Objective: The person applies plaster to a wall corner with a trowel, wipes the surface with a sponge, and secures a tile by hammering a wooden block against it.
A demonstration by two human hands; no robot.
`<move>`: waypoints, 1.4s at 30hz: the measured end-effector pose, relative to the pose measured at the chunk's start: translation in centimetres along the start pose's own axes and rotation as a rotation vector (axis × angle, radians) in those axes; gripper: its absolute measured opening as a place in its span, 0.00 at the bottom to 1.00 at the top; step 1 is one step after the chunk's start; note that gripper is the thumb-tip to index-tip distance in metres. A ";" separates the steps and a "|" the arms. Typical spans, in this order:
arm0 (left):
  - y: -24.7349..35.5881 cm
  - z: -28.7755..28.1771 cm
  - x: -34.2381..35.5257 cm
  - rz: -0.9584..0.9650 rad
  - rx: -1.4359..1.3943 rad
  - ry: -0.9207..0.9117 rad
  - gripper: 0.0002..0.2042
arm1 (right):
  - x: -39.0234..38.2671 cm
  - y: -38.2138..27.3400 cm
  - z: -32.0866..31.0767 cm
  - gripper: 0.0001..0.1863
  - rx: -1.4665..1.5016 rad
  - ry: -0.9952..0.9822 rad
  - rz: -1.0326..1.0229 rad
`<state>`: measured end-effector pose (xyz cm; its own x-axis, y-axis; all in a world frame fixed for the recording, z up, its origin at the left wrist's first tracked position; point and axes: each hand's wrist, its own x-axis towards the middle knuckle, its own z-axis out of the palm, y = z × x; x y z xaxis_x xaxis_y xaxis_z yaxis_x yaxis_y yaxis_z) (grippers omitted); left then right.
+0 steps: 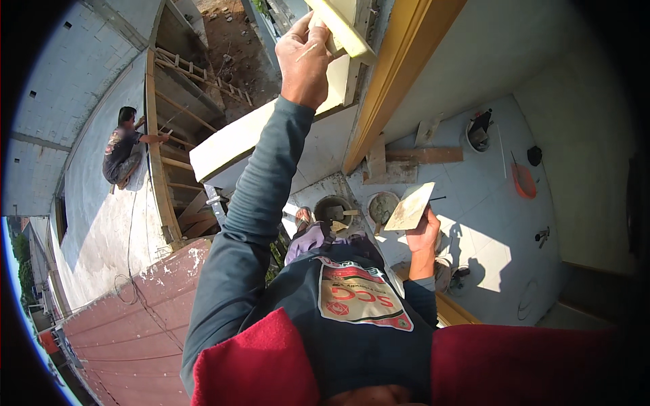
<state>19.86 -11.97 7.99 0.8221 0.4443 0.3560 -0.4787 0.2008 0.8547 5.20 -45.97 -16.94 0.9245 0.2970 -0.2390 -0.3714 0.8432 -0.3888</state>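
Note:
At the top centre, my left hand [302, 65] is closed around a long pale-yellow plastering float [344, 30]. The float lies along the edge of a pale wall corner [347, 74]. My left arm is stretched far out in front of me. Lower and to the right, my right hand [424, 233] grips a flat, square plaster board [410, 207] from beneath. Grey-brown smears mark the board's face. Its underside and most of my right fingers are hidden.
A yellow-brown wooden frame [399, 81] stands right of the wall corner. Below are a mortar bucket [333, 208], a round mortar pan [383, 207], planks [430, 155] and a red basket [523, 180]. At left, another person [122, 150] crouches beside an opening; a wooden ladder [203, 76] lies beyond.

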 end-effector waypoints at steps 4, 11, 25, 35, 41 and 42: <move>-0.4 -4.4 0.4 -0.006 0.163 0.038 0.18 | 0.7 1.0 2.0 0.21 -0.021 0.037 0.022; -12.8 -9.9 -3.3 -0.423 0.333 0.147 0.16 | -0.2 1.5 1.4 0.21 -0.004 0.071 -0.004; -6.5 -4.4 -1.6 -0.318 -0.067 0.028 0.17 | -0.1 0.7 0.9 0.21 -0.065 0.121 -0.016; -6.0 -11.7 -4.3 0.029 1.053 -0.129 0.16 | 0.9 1.6 2.7 0.22 -0.105 0.070 0.054; -8.3 -11.7 -3.1 0.233 1.601 -0.437 0.12 | -0.2 1.9 1.5 0.22 -0.071 0.104 0.030; -8.7 -11.7 -3.0 0.281 1.650 -0.501 0.12 | -0.6 1.8 1.3 0.22 -0.065 0.110 0.029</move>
<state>17.97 -4.84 -4.91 0.9364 -0.0467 0.3478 -0.0843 -0.9920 0.0939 4.12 -43.99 -16.36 0.8998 0.2667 -0.3452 -0.4055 0.8031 -0.4365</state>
